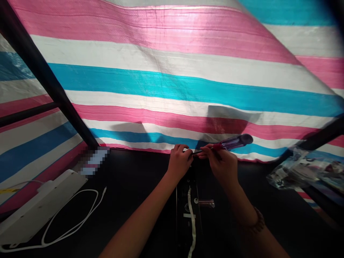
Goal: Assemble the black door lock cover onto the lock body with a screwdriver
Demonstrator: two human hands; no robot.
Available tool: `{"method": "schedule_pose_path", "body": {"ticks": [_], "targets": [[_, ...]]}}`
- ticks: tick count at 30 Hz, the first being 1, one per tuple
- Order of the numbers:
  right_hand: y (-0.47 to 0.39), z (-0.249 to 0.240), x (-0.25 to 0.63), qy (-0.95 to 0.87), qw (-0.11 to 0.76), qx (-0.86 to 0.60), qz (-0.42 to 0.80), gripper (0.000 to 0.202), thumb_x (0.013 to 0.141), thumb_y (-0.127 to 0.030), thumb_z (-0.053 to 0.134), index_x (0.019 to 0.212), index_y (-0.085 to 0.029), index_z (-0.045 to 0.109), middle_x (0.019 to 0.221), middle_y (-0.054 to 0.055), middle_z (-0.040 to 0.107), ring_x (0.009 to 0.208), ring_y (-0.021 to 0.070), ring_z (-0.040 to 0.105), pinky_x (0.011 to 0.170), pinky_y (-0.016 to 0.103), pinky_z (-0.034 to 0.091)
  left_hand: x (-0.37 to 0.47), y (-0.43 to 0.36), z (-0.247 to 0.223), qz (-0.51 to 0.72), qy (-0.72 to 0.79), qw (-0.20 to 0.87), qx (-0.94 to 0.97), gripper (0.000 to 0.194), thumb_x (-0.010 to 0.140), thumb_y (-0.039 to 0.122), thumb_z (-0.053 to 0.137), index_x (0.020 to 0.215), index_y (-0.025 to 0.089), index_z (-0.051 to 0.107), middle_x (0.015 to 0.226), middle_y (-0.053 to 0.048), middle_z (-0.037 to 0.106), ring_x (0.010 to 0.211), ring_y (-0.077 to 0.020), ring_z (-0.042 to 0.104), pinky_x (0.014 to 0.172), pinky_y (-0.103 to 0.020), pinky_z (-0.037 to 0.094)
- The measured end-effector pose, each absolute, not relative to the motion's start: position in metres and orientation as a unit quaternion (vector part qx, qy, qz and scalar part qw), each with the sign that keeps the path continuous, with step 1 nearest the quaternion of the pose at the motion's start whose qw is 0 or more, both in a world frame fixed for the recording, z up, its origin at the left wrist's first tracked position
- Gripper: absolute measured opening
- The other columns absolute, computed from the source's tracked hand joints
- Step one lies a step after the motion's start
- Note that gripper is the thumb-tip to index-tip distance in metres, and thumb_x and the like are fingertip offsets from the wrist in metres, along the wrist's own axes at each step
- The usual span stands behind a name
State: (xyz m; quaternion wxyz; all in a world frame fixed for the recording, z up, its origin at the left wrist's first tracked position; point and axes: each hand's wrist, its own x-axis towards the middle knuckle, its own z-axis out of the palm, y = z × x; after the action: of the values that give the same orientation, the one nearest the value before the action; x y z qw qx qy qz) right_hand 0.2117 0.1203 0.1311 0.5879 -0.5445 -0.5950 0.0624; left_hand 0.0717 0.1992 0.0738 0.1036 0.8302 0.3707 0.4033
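My right hand (221, 163) is closed around a screwdriver (231, 142) with a clear purple and red handle. The screwdriver lies nearly level, its dark shaft pointing left toward my left hand (181, 157). The fingers of my left hand are curled near the shaft's tip, at the far end of a long black device (188, 222); what they grip is hidden. A whitish cable (191, 215) runs along the top of this device. Beside it, on the right, a small clear-handled tool (206, 203) lies with its end at the device's edge.
On the left of the black table (129, 186) are a white power strip (40, 208) and a looped white cable (80, 224). Clear plastic bags (290, 170) lie at the right. Striped sheeting (172, 86) hangs behind, with dark frame poles (57, 93) at the sides.
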Motion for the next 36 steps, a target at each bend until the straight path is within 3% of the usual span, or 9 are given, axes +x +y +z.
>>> {"method": "schedule_pose_path", "body": {"ticks": [13,16,22,27,36], "targets": [[0.12,0.117,0.214,-0.591,0.61,-0.527,0.047,0.015,0.092,-0.037,0.069,0.091,-0.022,0.072,0.086,0.006,0.079,0.068,0.0241,0.077,0.066,0.033,0.062,0.073,0.197,0.074,0.407,0.37,0.082,0.831,0.008,0.089,0.017,0.065,0.09,0.021,0.072,0.111,-0.009,0.071,0.11,-0.031,0.056,0.092,-0.049,0.047],[0.119,0.117,0.216,-0.581,0.611,-0.536,0.039,0.016,0.092,-0.038,0.069,0.091,-0.023,0.072,0.086,0.005,0.08,0.069,0.0248,0.077,0.067,0.034,0.062,0.072,0.199,0.073,0.422,0.37,0.104,0.821,0.009,0.089,0.02,0.067,0.095,0.022,0.073,0.11,-0.008,0.071,0.111,-0.03,0.057,0.096,-0.048,0.048],[0.12,0.117,0.218,-0.555,0.619,-0.555,0.033,0.022,0.092,-0.043,0.068,0.088,-0.021,0.071,0.08,0.006,0.079,0.067,0.0253,0.077,0.066,0.034,0.061,0.065,0.203,0.065,0.444,0.382,0.181,0.79,0.03,0.086,0.022,0.07,0.116,0.02,0.07,0.121,-0.01,0.069,0.116,-0.0282,0.062,0.101,-0.043,0.051],[0.122,0.116,0.214,-0.556,0.629,-0.54,0.057,0.021,0.09,-0.042,0.07,0.088,-0.021,0.071,0.081,0.006,0.079,0.064,0.0245,0.076,0.064,0.034,0.062,0.062,0.208,0.058,0.446,0.385,0.242,0.771,0.027,0.085,0.014,0.068,0.111,0.018,0.071,0.109,-0.008,0.073,0.102,-0.0233,0.07,0.094,-0.037,0.056],[0.124,0.114,0.214,-0.566,0.619,-0.541,0.055,0.02,0.091,-0.041,0.069,0.088,-0.021,0.071,0.08,0.006,0.079,0.065,0.0239,0.076,0.065,0.034,0.062,0.064,0.207,0.056,0.46,0.389,0.285,0.745,0.029,0.086,0.014,0.067,0.115,0.017,0.072,0.109,-0.01,0.071,0.105,-0.0243,0.068,0.097,-0.04,0.054]]}}
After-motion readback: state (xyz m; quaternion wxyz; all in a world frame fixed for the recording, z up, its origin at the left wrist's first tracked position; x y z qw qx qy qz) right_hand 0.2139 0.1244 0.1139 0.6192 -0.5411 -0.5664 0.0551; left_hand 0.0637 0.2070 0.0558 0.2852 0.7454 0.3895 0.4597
